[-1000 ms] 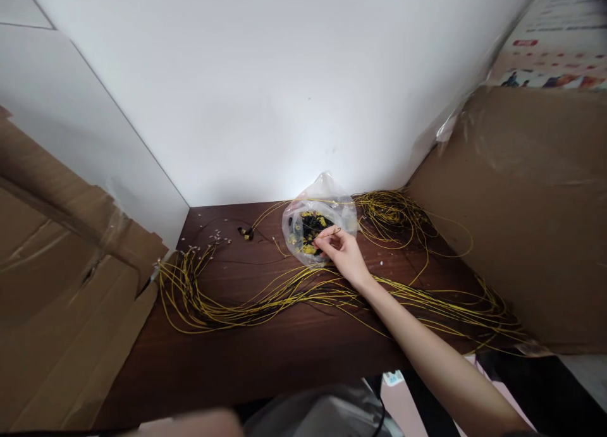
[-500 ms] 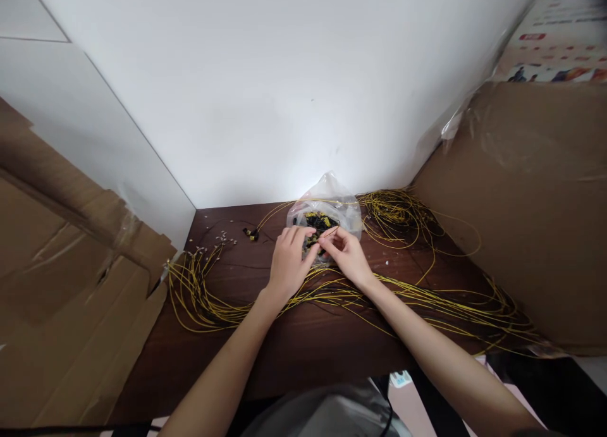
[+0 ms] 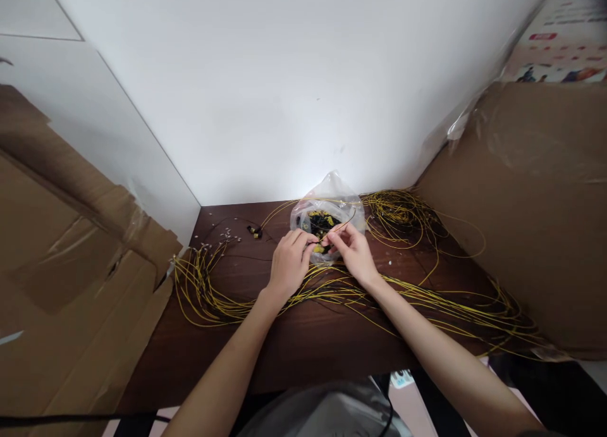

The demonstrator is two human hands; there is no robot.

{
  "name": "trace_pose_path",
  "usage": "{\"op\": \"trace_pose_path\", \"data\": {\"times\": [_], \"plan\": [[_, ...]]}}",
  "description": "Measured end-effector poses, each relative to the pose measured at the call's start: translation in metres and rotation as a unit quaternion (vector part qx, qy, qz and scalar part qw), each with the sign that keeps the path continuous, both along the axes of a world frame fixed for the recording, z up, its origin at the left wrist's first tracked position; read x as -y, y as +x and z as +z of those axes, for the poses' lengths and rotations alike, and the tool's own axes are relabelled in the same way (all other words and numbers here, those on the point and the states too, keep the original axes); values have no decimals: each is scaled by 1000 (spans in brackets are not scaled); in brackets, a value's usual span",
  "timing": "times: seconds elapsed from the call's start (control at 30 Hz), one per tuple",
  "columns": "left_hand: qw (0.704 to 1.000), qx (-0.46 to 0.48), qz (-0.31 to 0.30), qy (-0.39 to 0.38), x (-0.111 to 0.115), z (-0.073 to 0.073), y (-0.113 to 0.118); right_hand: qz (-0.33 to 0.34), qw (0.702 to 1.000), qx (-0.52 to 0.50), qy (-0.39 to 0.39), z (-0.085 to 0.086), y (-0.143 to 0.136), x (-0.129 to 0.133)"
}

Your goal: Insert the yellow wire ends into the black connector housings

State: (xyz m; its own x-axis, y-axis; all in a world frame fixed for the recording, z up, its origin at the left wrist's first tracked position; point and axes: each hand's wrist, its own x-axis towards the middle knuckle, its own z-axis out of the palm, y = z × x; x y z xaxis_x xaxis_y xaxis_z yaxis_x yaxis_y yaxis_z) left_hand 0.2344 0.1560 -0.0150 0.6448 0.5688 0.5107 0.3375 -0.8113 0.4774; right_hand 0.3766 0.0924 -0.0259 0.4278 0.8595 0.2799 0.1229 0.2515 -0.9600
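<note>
Both hands met at the mouth of the clear plastic bag point(image 3: 332, 203), which sat at the back of the dark worktop point(image 3: 294, 342), near the white wall point(image 3: 284, 95). Left hand point(image 3: 287, 266) had its fingers curled in, pinching a small yellow-black connector point(image 3: 318, 247) at the bag's front edge. Right hand point(image 3: 355, 253) had thumb and forefinger closed on a thin yellow wire point(image 3: 339, 227) arcing over the bag; fingertips of both hands almost touching. Bag held more yellow and black pieces. Yellow wire bundle point(image 3: 227, 307) ran across the worktop under both wrists, left edge to right edge. Another coil point(image 3: 403, 212) lay just right of the bag. Cardboard point(image 3: 71, 247) boxed in the left side, cardboard panel point(image 3: 531, 222) the right. Front strip of worktop bare.
</note>
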Motion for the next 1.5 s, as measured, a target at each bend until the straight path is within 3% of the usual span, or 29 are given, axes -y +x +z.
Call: {"op": "trace_pose_path", "data": {"times": [0.3,0.43,0.57,0.7,0.87,1.1,1.27,1.5], "plan": [[999,25,26,-40,-2,-6,-4,-25,998,-63,12,2,4,0],[999,14,37,-14,-7,-5,-9,-50,996,-76,23,5,9,0],[996,-3,85,37,-16,-4,-17,-88,991,-94,36,7,14,0],[991,9,129,22,-29,-9,-25,-76,983,-161,45,8,16,-1],[995,29,95,-15,-32,-14,-27,-63,973,-219,37,10,15,-1],[999,22,27,31,-12,-5,-14,-20,975,-221,17,8,11,0],[999,42,-17,-10,-6,-5,-9,7,973,-231,7,6,9,0],[994,91,-12,-62,-7,-5,-7,31,967,-252,-10,6,6,-1]]}}
